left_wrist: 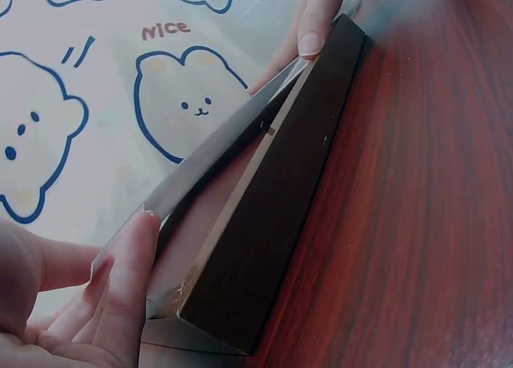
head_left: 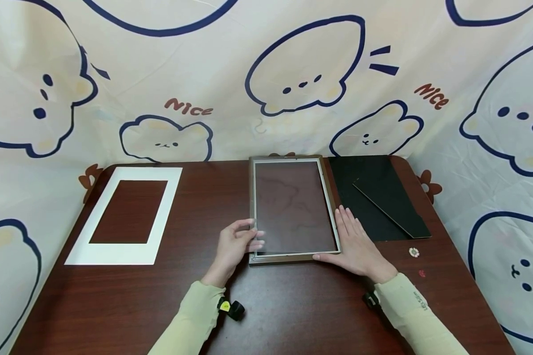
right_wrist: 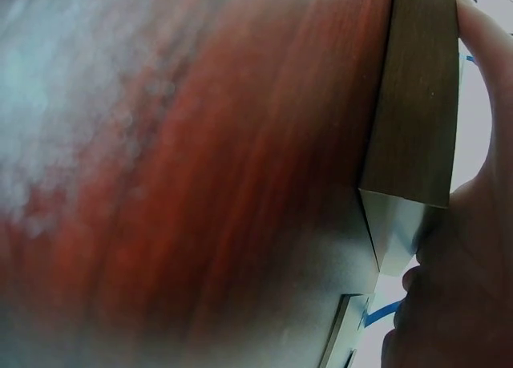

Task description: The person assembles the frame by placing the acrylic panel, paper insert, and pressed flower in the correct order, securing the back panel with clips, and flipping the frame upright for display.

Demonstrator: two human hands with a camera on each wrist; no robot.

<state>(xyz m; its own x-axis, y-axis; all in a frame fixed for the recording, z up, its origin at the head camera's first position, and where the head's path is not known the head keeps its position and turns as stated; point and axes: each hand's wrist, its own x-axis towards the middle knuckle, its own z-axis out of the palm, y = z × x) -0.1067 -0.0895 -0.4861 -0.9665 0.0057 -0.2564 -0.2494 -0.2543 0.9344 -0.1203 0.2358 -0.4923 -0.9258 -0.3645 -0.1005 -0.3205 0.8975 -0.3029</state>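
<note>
A brown picture frame (head_left: pixel 284 260) lies on the table in front of me. Over its opening is a clear sheet (head_left: pixel 293 207), through which the dark tabletop shows. In the left wrist view the sheet (left_wrist: pixel 204 151) slants up from the frame (left_wrist: pixel 272 184), its left side raised. My left hand (head_left: pixel 234 241) pinches that raised side between thumb and fingers, at the frame's near left corner. Along the frame's right side my right hand (head_left: pixel 357 246) rests with straight fingers. Its thumb touches the near edge by the right corner.
A white mat (head_left: pixel 111 255) with a rectangular cutout lies left on the dark wood table (head_left: pixel 195 296). To the right lies a black backing board (head_left: pixel 360 170) with its stand leg (head_left: pixel 382 209). Nearby are a small white flower (head_left: pixel 414 252) and a tiny red piece (head_left: pixel 422 273).
</note>
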